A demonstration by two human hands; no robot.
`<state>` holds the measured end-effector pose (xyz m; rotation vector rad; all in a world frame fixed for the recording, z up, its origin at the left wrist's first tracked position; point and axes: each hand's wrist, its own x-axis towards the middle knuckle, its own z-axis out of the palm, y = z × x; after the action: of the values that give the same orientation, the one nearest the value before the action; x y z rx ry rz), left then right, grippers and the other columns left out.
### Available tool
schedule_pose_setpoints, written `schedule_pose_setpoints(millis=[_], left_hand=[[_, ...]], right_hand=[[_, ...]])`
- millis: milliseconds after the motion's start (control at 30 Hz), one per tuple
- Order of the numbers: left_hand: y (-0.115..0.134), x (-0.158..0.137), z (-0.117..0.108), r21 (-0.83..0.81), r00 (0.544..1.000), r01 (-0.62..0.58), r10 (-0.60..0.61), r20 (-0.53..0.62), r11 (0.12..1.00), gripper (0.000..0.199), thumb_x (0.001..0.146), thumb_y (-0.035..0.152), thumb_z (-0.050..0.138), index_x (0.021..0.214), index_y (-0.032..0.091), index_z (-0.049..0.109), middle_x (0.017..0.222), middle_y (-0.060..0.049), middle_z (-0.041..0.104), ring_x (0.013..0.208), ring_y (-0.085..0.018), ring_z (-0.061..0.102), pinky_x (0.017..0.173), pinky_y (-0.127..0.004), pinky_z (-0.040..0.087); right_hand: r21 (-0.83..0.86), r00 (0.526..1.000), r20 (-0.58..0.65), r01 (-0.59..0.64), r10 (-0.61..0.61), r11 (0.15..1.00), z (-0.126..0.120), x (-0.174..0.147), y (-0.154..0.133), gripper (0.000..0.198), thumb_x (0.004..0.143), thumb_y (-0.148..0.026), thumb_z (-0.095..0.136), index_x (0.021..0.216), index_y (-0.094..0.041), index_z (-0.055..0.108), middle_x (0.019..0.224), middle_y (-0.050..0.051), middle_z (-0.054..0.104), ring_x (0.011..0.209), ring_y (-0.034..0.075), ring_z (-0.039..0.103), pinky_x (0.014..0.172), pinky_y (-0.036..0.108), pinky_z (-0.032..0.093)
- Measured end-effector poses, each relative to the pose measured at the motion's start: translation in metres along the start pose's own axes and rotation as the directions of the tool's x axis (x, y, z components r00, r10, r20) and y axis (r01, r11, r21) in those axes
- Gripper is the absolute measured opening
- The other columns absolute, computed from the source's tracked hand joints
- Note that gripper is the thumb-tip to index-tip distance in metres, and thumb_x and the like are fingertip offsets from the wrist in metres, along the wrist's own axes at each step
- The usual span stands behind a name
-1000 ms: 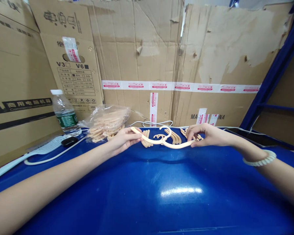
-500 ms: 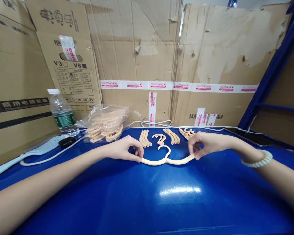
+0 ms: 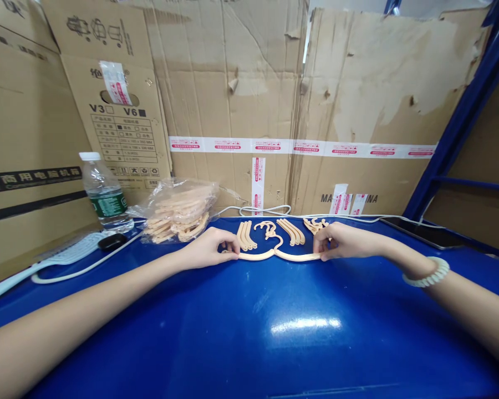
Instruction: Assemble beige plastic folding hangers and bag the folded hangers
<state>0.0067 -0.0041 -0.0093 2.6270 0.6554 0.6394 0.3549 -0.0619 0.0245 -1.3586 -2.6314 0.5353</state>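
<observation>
A cream plastic clothes hanger (image 3: 296,256) stretches between my hands, its hook pointing away from me. My left hand (image 3: 216,247) pinches the tip of its left arm. At the other end, the tip of the right arm is gripped by the fingers of my right hand (image 3: 344,242). Just beyond lie a row of loose hanger arms (image 3: 246,235) on the left, loose hanger hooks (image 3: 266,227) in the middle, and another row of hanger arms (image 3: 291,232). More small cream pieces (image 3: 315,223) are partly hidden behind my right hand.
On the blue table (image 3: 249,332), a clear plastic bag (image 3: 181,208) of hanger parts sits left, near a water bottle (image 3: 107,197) and a black object (image 3: 112,241). A phone-like dark slab (image 3: 419,233) lies right. White cable (image 3: 266,210) runs along the cardboard wall (image 3: 233,105).
Both hands have moved the hanger away from me and slightly left. It now appears flatter, its hook close to the loose hooks.
</observation>
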Motion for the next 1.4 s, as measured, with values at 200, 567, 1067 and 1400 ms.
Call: schedule_pose_setpoints(millis=[200, 567, 1067, 1400], left_hand=[[0.002, -0.002, -0.005, -0.110, 0.993, -0.005, 0.018, 0.116, 0.994, 0.008, 0.076, 0.022, 0.066, 0.080, 0.015, 0.070, 0.076, -0.002, 0.069, 0.067, -0.012, 0.059, 0.066, -0.022, 0.047], [-0.009, -0.001, 0.006, -0.240, 0.989, 0.137, -0.120, 0.084, 0.961, 0.019, 0.075, 0.030, 0.066, 0.068, 0.015, 0.057, 0.063, 0.002, 0.056, 0.060, -0.011, 0.048, 0.058, -0.021, 0.038], [-0.014, -0.001, 0.008, -0.278, 0.988, 0.148, -0.131, 0.079, 0.949, 0.012, 0.071, 0.024, 0.064, 0.074, 0.016, 0.056, 0.070, 0.002, 0.056, 0.063, -0.011, 0.045, 0.062, -0.024, 0.037], [-0.015, 0.000, 0.007, -0.351, 0.979, 0.205, -0.189, 0.080, 0.913, 0.010, 0.065, 0.021, 0.060, 0.072, 0.015, 0.056, 0.068, 0.002, 0.058, 0.061, -0.011, 0.046, 0.060, -0.023, 0.037]], right_hand=[[0.016, 0.997, 0.072, 0.001, -0.002, 1.000, 0.001, -0.001, -0.001, 0.018, 0.077, -0.028, 0.061, 0.082, -0.015, 0.071, 0.078, 0.006, 0.071, 0.071, 0.018, 0.064, 0.066, 0.029, 0.048], [-0.029, 0.999, -0.010, -0.032, 0.032, 0.999, 0.010, 0.006, 0.002, 0.014, 0.078, -0.027, 0.058, 0.079, -0.015, 0.065, 0.075, 0.006, 0.067, 0.068, 0.017, 0.060, 0.062, 0.028, 0.046], [-0.017, 0.999, 0.036, -0.039, 0.040, 0.999, 0.015, 0.009, 0.004, 0.015, 0.080, -0.032, 0.056, 0.078, -0.017, 0.055, 0.072, 0.003, 0.058, 0.064, 0.015, 0.054, 0.060, 0.027, 0.044], [0.095, 0.994, 0.101, -0.045, 0.035, 0.994, 0.009, 0.006, 0.008, 0.024, 0.080, -0.038, 0.060, 0.083, -0.014, 0.060, 0.074, 0.003, 0.059, 0.068, 0.016, 0.055, 0.063, 0.028, 0.044]])
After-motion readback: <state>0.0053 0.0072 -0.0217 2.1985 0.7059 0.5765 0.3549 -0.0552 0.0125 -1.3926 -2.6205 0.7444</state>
